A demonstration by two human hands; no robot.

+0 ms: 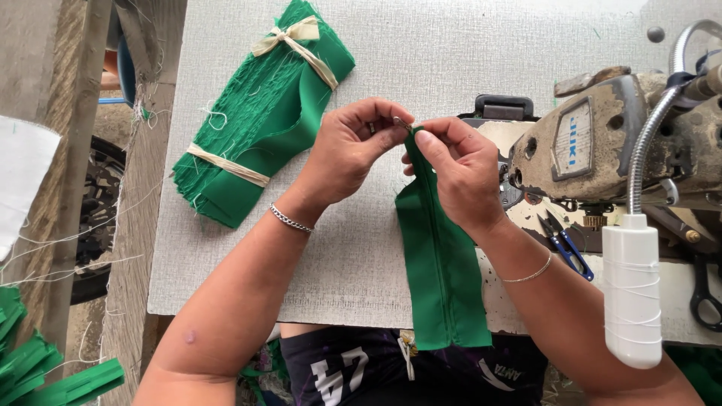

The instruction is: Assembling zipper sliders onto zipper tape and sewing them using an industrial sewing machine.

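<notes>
While both hands meet at the middle of the grey worktable (421, 53), the left hand (352, 150) is pinching a small metal zipper slider (401, 122) between thumb and forefinger, fingers curled tight around it. Right beside it, touching, the right hand (460, 171) grips the top end of a green zippered fabric strip (442, 263), thumb pressed at the tip. That strip hangs down from the fingers, across the table edge and over the person's lap. Off to the left lies a bundle of green fabric pieces (259, 113), tied with two pale strips. On the right sits the sewing machine (602, 143), blue-handled thread snips (564, 244) just below it, and a white lamp (630, 289) on a flexible neck.
</notes>
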